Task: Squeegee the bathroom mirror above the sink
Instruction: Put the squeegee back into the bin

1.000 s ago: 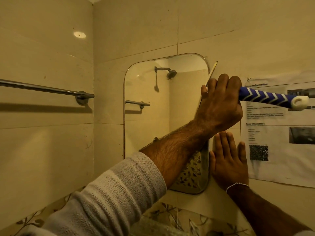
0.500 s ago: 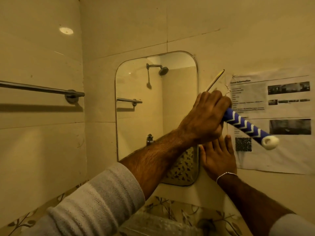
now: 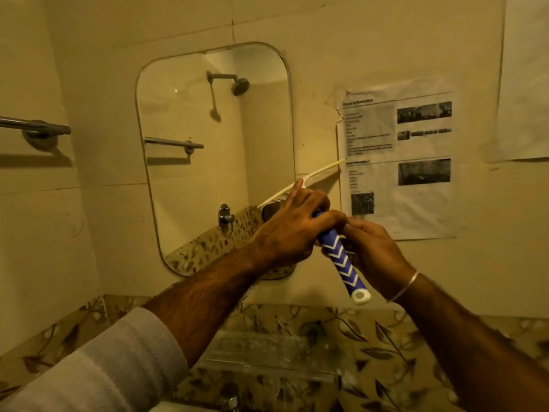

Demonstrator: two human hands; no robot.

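The rounded mirror [image 3: 193, 144] hangs on the tiled wall and reflects a shower head and a towel bar. My left hand [image 3: 291, 233] grips the top of the squeegee [image 3: 341, 260], whose blue handle with white chevrons points down and to the right. Its thin pale blade slants across the mirror's lower right edge and out over the wall towards the paper. My right hand [image 3: 374, 248], with a thin bracelet at the wrist, is just right of the handle, its fingers curled against it from behind.
A printed paper notice [image 3: 416, 209] is taped to the wall right of the mirror, with another sheet [image 3: 525, 84] at the upper right. A metal towel bar [image 3: 35, 127] sticks out at the left. Below are a glass shelf [image 3: 267, 355], leaf-patterned tiles and a tap [image 3: 228, 402].
My left hand has drawn the squeegee down the mirror's right side, and the handle has swung from pointing right to pointing down. My right hand has left the wall and come to the handle.
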